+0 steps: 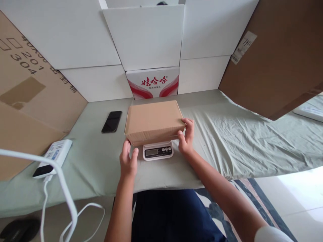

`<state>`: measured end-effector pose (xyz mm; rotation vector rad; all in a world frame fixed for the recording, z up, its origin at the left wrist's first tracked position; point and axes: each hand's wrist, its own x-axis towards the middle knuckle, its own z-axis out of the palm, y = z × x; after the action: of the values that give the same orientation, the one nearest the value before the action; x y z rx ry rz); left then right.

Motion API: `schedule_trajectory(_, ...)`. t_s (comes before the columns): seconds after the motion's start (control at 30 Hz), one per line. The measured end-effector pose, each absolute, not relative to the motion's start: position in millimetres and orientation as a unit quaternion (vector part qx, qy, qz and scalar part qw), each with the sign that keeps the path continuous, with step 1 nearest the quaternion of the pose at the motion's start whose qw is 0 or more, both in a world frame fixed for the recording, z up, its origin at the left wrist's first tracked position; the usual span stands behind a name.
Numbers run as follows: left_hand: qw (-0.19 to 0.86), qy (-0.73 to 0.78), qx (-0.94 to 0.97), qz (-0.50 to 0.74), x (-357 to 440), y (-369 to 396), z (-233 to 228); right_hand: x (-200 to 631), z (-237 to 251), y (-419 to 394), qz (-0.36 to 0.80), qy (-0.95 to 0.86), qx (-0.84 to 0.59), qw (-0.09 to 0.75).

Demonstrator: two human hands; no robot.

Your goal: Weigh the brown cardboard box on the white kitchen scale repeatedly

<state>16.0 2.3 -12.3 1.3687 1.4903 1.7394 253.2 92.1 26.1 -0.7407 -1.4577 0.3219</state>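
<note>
A closed brown cardboard box sits over a small white digital scale, covering its weighing platform. The scale's dark display and round buttons show in front of the box. My left hand grips the box's front left corner, its fingers partly hidden beneath the edge and the thumb raised. At the right end, my right hand holds the front corner, with fingers along the side and the thumb at the front. Whether the box rests fully on the scale I cannot tell.
A black phone lies left of the box. Further left, a white power strip has a cable plugged in. White boxes line the back. Large cardboard panels stand at both sides on the green cloth.
</note>
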Motion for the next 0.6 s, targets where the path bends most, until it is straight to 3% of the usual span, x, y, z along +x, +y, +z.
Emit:
schedule_trajectory(0.4, 0.226, 0.513, 0.501, 0.659, 17.7, 1.8, -9.6, 252.7, 27.1, 90.2, 0.132, -0.647, -0.368, 0.655)
schedule_trajectory(0.6, 0.221, 0.488, 0.492, 0.685, 19.8, 3.1, -5.5, 252.3, 27.8, 91.3, 0.185, -0.645, -0.369, 0.643)
